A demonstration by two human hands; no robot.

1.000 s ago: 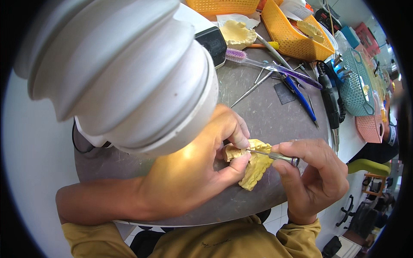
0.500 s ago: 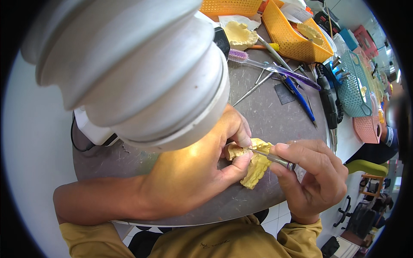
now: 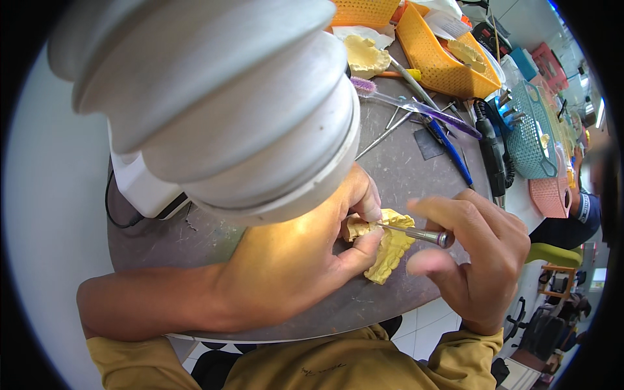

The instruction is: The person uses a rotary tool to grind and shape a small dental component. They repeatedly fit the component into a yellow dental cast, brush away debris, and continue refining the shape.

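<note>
My left hand (image 3: 296, 260) grips a yellow plaster dental cast (image 3: 390, 257) above the table's near side. Its thumb and forefinger pinch around the spot where the tip of a small metal screwdriver (image 3: 419, 234) meets the cast; what lies between those fingertips is too small to make out. My right hand (image 3: 478, 253) is beside the screwdriver's round handle end, with thumb and blurred forefinger spread apart on either side of it. The handle end lies close to the curled middle finger; whether they touch, I cannot tell.
A big ribbed white hose (image 3: 221, 110) hangs over the left side, hiding part of the table. Farther back are a purple toothbrush (image 3: 416, 107), a blue pen-like tool (image 3: 448, 146), a black handpiece (image 3: 494, 156), another cast (image 3: 366, 57) and orange baskets (image 3: 442, 62). A person's sleeve (image 3: 572, 221) shows far right.
My right thumb and forefinger have parted from the screwdriver, and the hand has shifted slightly right. The screwdriver stays pointed at the cast. My left hand keeps its grip.
</note>
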